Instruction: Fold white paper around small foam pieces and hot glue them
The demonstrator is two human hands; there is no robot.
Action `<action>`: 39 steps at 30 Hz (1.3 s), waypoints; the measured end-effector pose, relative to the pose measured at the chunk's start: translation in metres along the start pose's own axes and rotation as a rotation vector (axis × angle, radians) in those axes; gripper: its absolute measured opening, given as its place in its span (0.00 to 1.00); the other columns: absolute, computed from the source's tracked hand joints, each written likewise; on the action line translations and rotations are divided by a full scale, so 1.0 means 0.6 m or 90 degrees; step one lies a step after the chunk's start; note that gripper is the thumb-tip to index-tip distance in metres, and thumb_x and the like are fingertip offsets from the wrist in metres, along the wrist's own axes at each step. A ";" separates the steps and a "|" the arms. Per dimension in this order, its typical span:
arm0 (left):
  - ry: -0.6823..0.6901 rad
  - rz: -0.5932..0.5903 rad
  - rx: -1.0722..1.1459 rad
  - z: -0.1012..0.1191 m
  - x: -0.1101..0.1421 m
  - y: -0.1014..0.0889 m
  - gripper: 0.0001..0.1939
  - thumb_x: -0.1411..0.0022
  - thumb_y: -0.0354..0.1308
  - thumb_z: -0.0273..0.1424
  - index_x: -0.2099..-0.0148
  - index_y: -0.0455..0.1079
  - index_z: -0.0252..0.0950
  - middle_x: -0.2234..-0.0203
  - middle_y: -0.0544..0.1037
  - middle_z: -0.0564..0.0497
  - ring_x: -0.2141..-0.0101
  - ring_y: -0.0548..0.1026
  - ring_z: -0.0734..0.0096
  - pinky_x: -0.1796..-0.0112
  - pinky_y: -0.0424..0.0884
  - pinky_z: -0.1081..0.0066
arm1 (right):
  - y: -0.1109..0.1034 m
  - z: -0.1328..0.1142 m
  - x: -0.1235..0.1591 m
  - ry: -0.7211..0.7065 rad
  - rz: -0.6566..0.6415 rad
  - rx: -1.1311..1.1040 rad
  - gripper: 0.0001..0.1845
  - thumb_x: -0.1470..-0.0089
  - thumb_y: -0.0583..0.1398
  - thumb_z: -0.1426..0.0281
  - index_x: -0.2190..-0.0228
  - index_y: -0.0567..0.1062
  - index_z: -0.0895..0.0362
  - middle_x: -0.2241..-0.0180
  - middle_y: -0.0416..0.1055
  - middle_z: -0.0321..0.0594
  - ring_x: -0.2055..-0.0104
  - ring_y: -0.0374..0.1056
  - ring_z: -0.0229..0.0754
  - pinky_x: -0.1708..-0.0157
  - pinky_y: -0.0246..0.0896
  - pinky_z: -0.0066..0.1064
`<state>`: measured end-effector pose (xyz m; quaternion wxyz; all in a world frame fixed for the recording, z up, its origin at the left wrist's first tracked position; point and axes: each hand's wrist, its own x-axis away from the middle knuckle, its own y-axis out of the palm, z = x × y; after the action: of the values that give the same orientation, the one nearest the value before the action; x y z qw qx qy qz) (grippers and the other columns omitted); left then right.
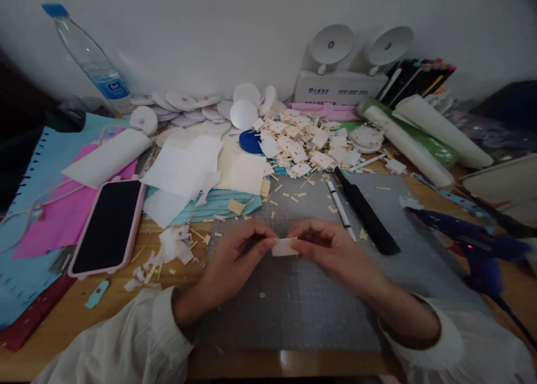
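Observation:
A small white piece of paper (pixel 284 247) is pinched between both hands, just above the grey cutting mat (pixel 293 317). My left hand (pixel 237 261) is closed on its left end, thumb on top. On the right end, my right hand (pixel 335 255) grips it the same way. The fingers behind the paper are partly hidden. Right of the hands lie a white pen (pixel 342 211) and a long black tool (pixel 367 212), perhaps a covered knife. Beyond the hands, a heap of small cream paper pieces with tiny sticks (pixel 296 143) sits on the mat's far side.
At left lie a phone (pixel 107 224), white paper sheets (pixel 184 166) and paper scraps (pixel 174 244). A bottle (pixel 90 57) and white discs (pixel 180 100) stand along the wall. A blue glue gun (pixel 470 241) with a lit red light and white rolls (pixel 411 143) are at right.

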<state>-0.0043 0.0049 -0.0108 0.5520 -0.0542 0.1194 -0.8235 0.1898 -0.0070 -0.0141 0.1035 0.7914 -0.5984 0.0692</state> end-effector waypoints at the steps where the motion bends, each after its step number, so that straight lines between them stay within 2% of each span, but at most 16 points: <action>1: -0.004 0.008 0.010 0.000 0.000 0.000 0.05 0.39 0.56 0.29 0.65 0.71 0.34 0.70 0.75 0.51 0.67 0.72 0.72 0.64 0.68 0.73 | 0.000 0.001 0.000 -0.001 0.000 -0.014 0.08 0.51 0.64 0.65 0.70 0.74 0.55 0.72 0.70 0.33 0.71 0.64 0.33 0.69 0.61 0.27; 3: -0.025 0.031 0.045 0.000 0.000 0.002 0.03 0.41 0.58 0.29 0.64 0.70 0.34 0.70 0.75 0.51 0.67 0.73 0.73 0.65 0.69 0.74 | 0.001 0.003 -0.001 0.003 -0.003 -0.062 0.08 0.52 0.65 0.67 0.69 0.72 0.55 0.73 0.69 0.31 0.72 0.64 0.32 0.71 0.60 0.25; 6: -0.070 0.062 0.118 0.000 0.000 0.003 0.08 0.45 0.62 0.28 0.61 0.68 0.35 0.70 0.76 0.52 0.69 0.74 0.75 0.68 0.70 0.76 | 0.003 0.002 -0.001 0.018 0.000 -0.161 0.12 0.54 0.67 0.70 0.69 0.69 0.54 0.74 0.67 0.29 0.73 0.63 0.30 0.73 0.59 0.22; 9: -0.097 0.061 0.194 -0.003 -0.001 0.004 0.10 0.46 0.63 0.27 0.62 0.67 0.35 0.73 0.76 0.54 0.71 0.74 0.77 0.69 0.69 0.78 | 0.006 0.001 0.000 0.029 0.002 -0.216 0.14 0.55 0.68 0.71 0.71 0.67 0.55 0.74 0.66 0.28 0.74 0.62 0.29 0.75 0.59 0.20; 14: -0.167 0.046 0.304 -0.008 -0.005 0.001 0.12 0.44 0.62 0.31 0.57 0.67 0.36 0.75 0.75 0.55 0.72 0.74 0.77 0.68 0.70 0.76 | 0.008 0.000 -0.002 0.036 0.022 -0.213 0.16 0.57 0.68 0.68 0.74 0.65 0.56 0.77 0.64 0.28 0.77 0.61 0.29 0.78 0.57 0.21; 17: -0.128 0.029 0.301 -0.004 -0.006 -0.003 0.12 0.42 0.60 0.33 0.56 0.68 0.36 0.68 0.76 0.51 0.68 0.74 0.74 0.64 0.71 0.73 | 0.008 0.002 -0.004 0.024 0.054 -0.177 0.17 0.59 0.69 0.65 0.75 0.65 0.56 0.78 0.63 0.28 0.77 0.61 0.30 0.76 0.57 0.23; 21: -0.018 -0.047 0.177 0.003 -0.002 -0.006 0.17 0.47 0.65 0.32 0.56 0.68 0.36 0.59 0.73 0.47 0.61 0.74 0.68 0.59 0.73 0.67 | 0.008 0.008 -0.006 -0.035 0.095 -0.081 0.17 0.57 0.67 0.62 0.74 0.65 0.56 0.77 0.62 0.28 0.76 0.61 0.30 0.76 0.57 0.23; 24: 0.071 -0.047 -0.044 0.004 0.004 -0.007 0.20 0.47 0.65 0.33 0.52 0.67 0.38 0.58 0.72 0.47 0.60 0.74 0.67 0.58 0.72 0.65 | 0.008 0.015 -0.007 -0.087 0.106 -0.001 0.16 0.54 0.65 0.61 0.73 0.64 0.56 0.76 0.62 0.30 0.75 0.62 0.32 0.75 0.59 0.25; 27: 0.140 -0.042 -0.270 0.008 0.007 -0.013 0.15 0.42 0.60 0.34 0.52 0.66 0.39 0.60 0.73 0.48 0.61 0.74 0.68 0.58 0.72 0.65 | 0.011 0.021 -0.009 -0.130 0.096 0.051 0.14 0.52 0.63 0.62 0.73 0.65 0.56 0.76 0.64 0.31 0.76 0.63 0.34 0.76 0.60 0.27; 30: 0.211 -0.065 -0.422 0.014 0.004 -0.025 0.13 0.40 0.57 0.30 0.51 0.65 0.40 0.59 0.75 0.48 0.58 0.73 0.64 0.56 0.70 0.64 | 0.016 0.024 -0.008 -0.220 0.144 0.125 0.09 0.48 0.60 0.66 0.73 0.64 0.56 0.73 0.65 0.35 0.72 0.65 0.38 0.71 0.63 0.32; 33: 0.269 -0.068 -0.523 0.014 -0.004 -0.039 0.14 0.41 0.56 0.27 0.51 0.66 0.39 0.58 0.76 0.46 0.56 0.73 0.61 0.55 0.68 0.61 | 0.027 0.024 0.006 -0.337 0.205 0.198 0.03 0.49 0.58 0.72 0.70 0.66 0.55 0.64 0.66 0.42 0.58 0.64 0.44 0.56 0.60 0.41; 36: 0.295 -0.056 -0.563 0.009 -0.019 -0.049 0.14 0.41 0.57 0.29 0.51 0.67 0.38 0.60 0.77 0.46 0.58 0.73 0.60 0.56 0.68 0.61 | 0.042 0.021 0.033 -0.508 0.154 0.332 0.06 0.52 0.57 0.76 0.69 0.68 0.55 0.60 0.68 0.44 0.55 0.62 0.45 0.53 0.59 0.41; 39: 0.309 -0.039 -0.577 0.007 -0.040 -0.051 0.13 0.40 0.57 0.31 0.52 0.68 0.38 0.60 0.78 0.46 0.58 0.74 0.61 0.56 0.67 0.61 | 0.058 0.020 0.059 -0.771 0.052 0.551 0.05 0.49 0.55 0.76 0.69 0.68 0.55 0.61 0.71 0.42 0.59 0.63 0.42 0.58 0.62 0.37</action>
<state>-0.0217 0.0374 0.0023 0.4050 -0.0988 0.5871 -0.6939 0.1661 -0.0520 -0.0145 -0.5681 0.6382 -0.4987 -0.1458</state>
